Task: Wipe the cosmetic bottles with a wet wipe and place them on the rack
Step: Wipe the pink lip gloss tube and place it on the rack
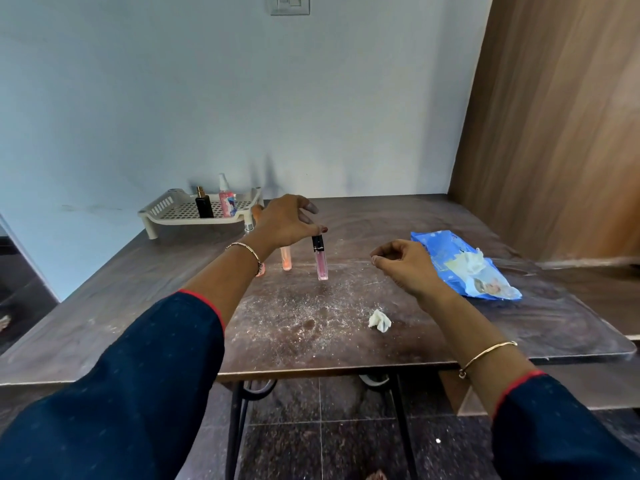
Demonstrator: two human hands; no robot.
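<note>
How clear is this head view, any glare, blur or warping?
Head view: wide-angle warping bows the table edges; soft light, faint shadows on the wall behind the rack; dull tabletop sheen, no harsh glare; pink tube in the left hand looks sharp.

1. pink gloss tube (321, 263): top of its black cap covered by the fingertips of the left hand (285, 223); lettering on the cap too small to read.
2. peach tube (286, 259): upper end hidden behind the same hand.
3. clear bottle (248, 229): only a sliver shows beside the left wrist; shape cannot be told.
4. pink object (260, 270): an edge peeks from under the wrist; kind cannot be told.
5. pink spray bottle (227, 202): label print too small to read.
6. wipes pack (450, 251): printing blurred.
7. switch plate (290, 6): cut by the top edge.
8. left sleeve (121, 393), right sleeve (554, 427): both run off the lower edge.
</note>
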